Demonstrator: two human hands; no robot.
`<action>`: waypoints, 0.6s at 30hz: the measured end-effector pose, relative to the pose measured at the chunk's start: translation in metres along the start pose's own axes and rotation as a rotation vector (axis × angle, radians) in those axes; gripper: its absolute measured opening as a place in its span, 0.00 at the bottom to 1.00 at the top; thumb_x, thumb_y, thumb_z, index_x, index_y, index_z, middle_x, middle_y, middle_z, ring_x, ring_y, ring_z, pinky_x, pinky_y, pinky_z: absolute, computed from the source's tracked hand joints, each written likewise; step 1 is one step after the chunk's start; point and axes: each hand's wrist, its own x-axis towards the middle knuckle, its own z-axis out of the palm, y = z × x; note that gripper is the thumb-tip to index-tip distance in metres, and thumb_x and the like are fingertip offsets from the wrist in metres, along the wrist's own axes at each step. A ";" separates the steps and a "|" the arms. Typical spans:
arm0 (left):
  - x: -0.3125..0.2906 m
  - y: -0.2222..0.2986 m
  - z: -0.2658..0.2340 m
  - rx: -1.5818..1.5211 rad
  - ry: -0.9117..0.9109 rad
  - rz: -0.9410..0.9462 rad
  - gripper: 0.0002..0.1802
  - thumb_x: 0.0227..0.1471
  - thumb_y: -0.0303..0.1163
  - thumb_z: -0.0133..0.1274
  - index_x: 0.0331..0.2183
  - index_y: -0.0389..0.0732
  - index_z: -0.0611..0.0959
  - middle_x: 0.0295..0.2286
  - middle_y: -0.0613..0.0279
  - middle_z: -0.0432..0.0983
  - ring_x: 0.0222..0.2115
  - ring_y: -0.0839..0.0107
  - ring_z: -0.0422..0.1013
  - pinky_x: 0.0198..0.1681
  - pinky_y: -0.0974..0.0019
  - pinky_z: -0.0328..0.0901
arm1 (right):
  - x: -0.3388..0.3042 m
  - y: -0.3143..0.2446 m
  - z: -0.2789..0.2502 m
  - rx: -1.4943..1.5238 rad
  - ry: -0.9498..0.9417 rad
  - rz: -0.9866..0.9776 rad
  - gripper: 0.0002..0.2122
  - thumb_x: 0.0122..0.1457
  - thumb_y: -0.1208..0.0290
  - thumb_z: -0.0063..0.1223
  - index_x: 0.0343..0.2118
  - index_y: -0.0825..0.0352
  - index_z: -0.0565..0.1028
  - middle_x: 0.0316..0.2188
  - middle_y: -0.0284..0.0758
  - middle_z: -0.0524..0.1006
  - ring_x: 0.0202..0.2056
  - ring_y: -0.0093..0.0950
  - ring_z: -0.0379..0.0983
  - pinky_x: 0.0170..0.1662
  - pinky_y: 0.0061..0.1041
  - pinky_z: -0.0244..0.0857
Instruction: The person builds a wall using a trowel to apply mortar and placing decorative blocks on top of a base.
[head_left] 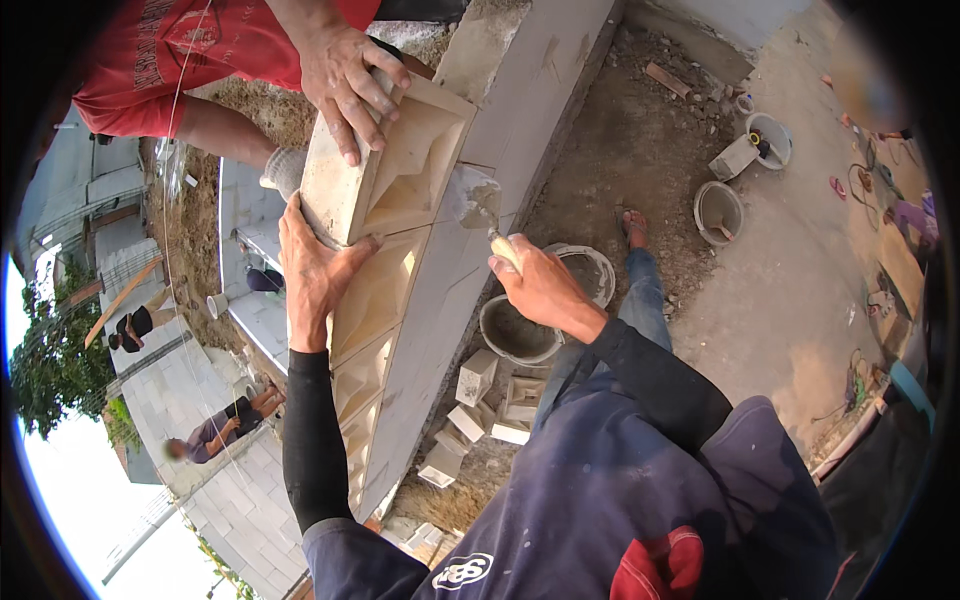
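Slippage looked like your main risk: the relief-moulded concrete block (pixel 385 165) sat tilted on the wall top (pixel 520 90), not yet bedded, its near-left corner overhanging the drop to the paved ground far below. Your left hand (pixel 318 268) was spread flat, pressing that corner from beneath, while a co-worker's hand (pixel 345 75) in a red shirt lay splayed over its far edge. Your right hand (pixel 535 285) was curled tight around the pale handle of a trowel (pixel 485 210) loaded with wet mortar, just right of the block. Mortar could have dropped off or smeared the face. To the right, a mortar bucket (pixel 515 335) and loose blocks (pixel 485 410) crowded your footing; open room lay farther right.
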 end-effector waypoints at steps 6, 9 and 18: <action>-0.004 -0.004 0.005 -0.048 0.040 0.034 0.65 0.32 0.47 0.76 0.65 0.27 0.62 0.57 0.38 0.67 0.59 0.42 0.65 0.62 0.47 0.62 | 0.018 -0.013 -0.026 0.027 -0.150 0.130 0.21 0.72 0.56 0.47 0.53 0.72 0.70 0.25 0.39 0.75 0.17 0.29 0.73 0.15 0.32 0.64; -0.002 -0.006 0.002 -0.067 0.022 0.001 0.65 0.32 0.47 0.76 0.65 0.28 0.62 0.57 0.39 0.67 0.59 0.42 0.65 0.62 0.47 0.61 | 0.022 -0.028 -0.029 0.409 -0.328 0.312 0.21 0.72 0.55 0.47 0.56 0.69 0.68 0.24 0.33 0.71 0.16 0.22 0.69 0.13 0.26 0.62; -0.012 -0.010 0.002 0.007 0.032 0.033 0.65 0.32 0.45 0.74 0.66 0.27 0.61 0.54 0.40 0.67 0.58 0.42 0.64 0.63 0.47 0.59 | 0.029 -0.029 -0.046 0.055 -0.368 0.184 0.20 0.72 0.57 0.48 0.52 0.73 0.68 0.26 0.40 0.75 0.16 0.25 0.72 0.16 0.31 0.66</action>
